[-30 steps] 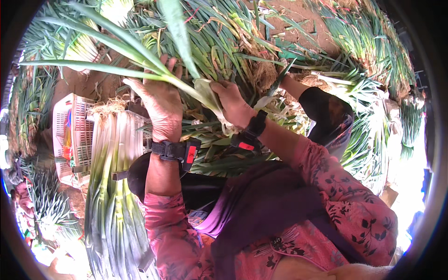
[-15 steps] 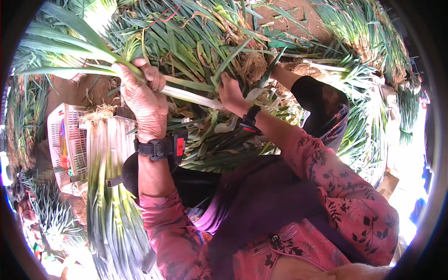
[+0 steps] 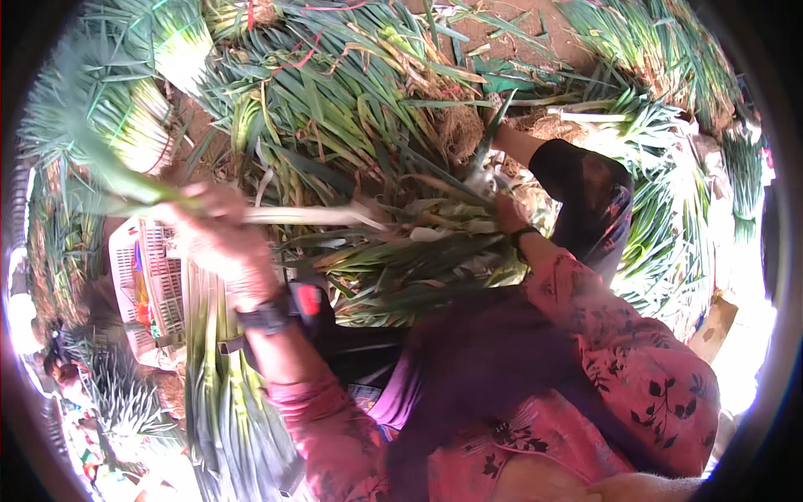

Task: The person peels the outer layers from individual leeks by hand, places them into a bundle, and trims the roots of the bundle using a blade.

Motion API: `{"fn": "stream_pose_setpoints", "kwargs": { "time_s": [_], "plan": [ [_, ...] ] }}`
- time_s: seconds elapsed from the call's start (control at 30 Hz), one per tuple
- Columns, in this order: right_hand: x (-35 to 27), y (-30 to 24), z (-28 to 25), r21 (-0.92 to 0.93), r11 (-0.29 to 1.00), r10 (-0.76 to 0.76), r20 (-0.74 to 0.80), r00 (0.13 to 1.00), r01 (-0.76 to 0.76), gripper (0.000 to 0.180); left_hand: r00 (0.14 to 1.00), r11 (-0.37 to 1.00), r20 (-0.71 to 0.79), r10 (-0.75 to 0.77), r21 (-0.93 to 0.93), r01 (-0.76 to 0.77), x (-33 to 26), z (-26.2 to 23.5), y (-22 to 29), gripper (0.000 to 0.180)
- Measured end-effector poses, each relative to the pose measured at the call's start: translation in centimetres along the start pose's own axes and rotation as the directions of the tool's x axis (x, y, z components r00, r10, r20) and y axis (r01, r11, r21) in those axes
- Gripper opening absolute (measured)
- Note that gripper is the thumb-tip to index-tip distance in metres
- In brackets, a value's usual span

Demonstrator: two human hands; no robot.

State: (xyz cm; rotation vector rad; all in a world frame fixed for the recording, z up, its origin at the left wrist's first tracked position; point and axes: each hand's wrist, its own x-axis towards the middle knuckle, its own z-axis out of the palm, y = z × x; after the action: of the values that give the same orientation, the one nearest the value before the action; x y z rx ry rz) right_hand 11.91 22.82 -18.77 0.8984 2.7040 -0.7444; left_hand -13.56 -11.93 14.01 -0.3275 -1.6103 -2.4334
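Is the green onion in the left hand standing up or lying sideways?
Sideways. The left hand grips the onion so its white stalk points right and its green leaves point left, level above the pile.

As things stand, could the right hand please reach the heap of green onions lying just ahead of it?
Probably yes: the right hand already rests at the edge of the heap of green onions, with nothing between them.

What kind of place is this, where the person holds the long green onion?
Probably an outdoor farm or market sorting spot. Piles of green onions lie on bare soil, a trimmed bundle lies beside a white plastic crate, and the left hand holds one stalk.
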Motion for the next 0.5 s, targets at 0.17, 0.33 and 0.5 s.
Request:
{"fn": "stream_pose_setpoints", "kwargs": {
  "time_s": [0.17,0.33,0.5],
  "plan": [
    [0.7,-8.5,-4.5,-0.416,0.857,-0.383,-0.121,0.916,0.304,0.032,0.994,0.965,-0.094,-0.056,-0.262,0.030,2.3,-2.7,0.8,0.040],
    [-0.2,-21.4,-8.9,0.823,0.434,-0.431,-0.166,0.887,0.365,0.032,0.987,0.929,-0.089,-0.134,-0.358,0.093,4.5,-5.5,-0.3,0.040],
    [-4.9,-28.0,-8.9,0.429,0.427,-0.773,-0.283,0.568,0.796,0.035,0.965,0.859,0.060,-0.256,-0.443,0.256,2.7,-4.1,-2.6,0.040]
  ]
}}
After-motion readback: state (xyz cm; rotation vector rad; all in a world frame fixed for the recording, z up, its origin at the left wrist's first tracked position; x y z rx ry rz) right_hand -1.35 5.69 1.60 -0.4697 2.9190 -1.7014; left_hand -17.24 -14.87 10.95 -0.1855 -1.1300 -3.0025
